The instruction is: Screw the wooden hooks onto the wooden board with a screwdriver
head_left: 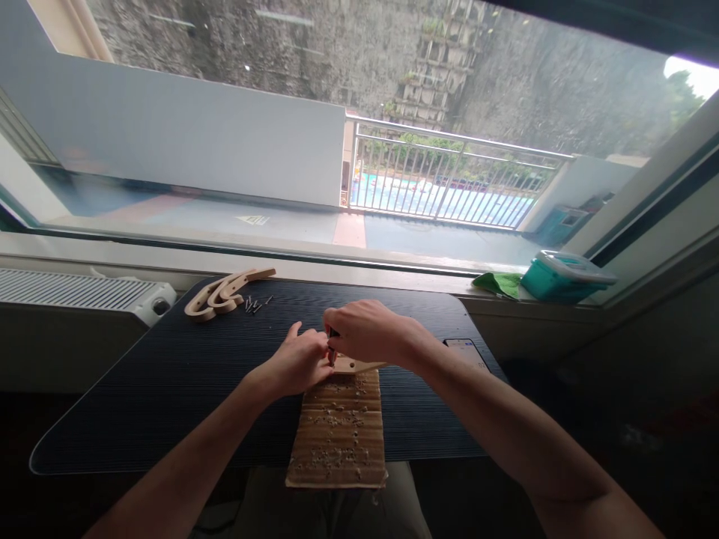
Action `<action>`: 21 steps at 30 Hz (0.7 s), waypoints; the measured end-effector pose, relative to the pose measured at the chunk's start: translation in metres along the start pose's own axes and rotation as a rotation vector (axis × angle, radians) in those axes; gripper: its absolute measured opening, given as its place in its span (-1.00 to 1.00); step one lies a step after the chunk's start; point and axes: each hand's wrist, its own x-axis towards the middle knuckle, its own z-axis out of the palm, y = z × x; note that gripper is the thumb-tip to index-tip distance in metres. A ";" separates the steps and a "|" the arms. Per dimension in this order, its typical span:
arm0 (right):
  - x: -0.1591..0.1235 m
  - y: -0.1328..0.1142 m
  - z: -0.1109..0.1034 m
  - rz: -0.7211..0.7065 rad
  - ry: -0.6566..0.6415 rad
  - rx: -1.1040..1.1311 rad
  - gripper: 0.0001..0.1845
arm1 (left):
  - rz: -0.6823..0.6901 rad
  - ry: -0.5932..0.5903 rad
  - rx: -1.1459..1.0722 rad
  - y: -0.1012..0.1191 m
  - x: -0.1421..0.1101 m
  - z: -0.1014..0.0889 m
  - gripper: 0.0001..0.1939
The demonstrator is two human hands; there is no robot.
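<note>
- Right hand [362, 329] clenches upright, slim dark tool [332, 353] at brown corrugated cardboard [340, 434]'s far end.
- Left hand [300, 363], thumb splayed, grip unclear, meets pale holed wooden strip [359, 367] lying crosswise there.

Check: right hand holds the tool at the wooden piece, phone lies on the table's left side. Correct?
No, the head view shows the phone on the table's right side. The right hand does hold the tool at the wooden piece.

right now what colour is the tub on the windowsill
Teal, with a whitish lid; the tub shows in the head view.
</note>
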 end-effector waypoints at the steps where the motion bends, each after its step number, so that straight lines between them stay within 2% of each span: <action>1: -0.001 0.001 -0.002 0.003 0.000 0.002 -0.76 | -0.001 0.004 0.004 -0.001 0.000 0.000 -0.83; 5: -0.005 0.003 -0.006 -0.043 0.028 0.014 -0.76 | 0.017 0.035 -0.015 -0.003 0.001 0.003 -0.89; 10: -0.005 0.005 -0.002 -0.063 0.076 0.021 -0.79 | -0.009 0.031 -0.030 -0.002 0.000 0.004 -0.89; 21: -0.005 0.004 0.003 -0.023 0.095 -0.007 -0.77 | 0.014 0.031 -0.030 -0.003 -0.001 0.006 -0.91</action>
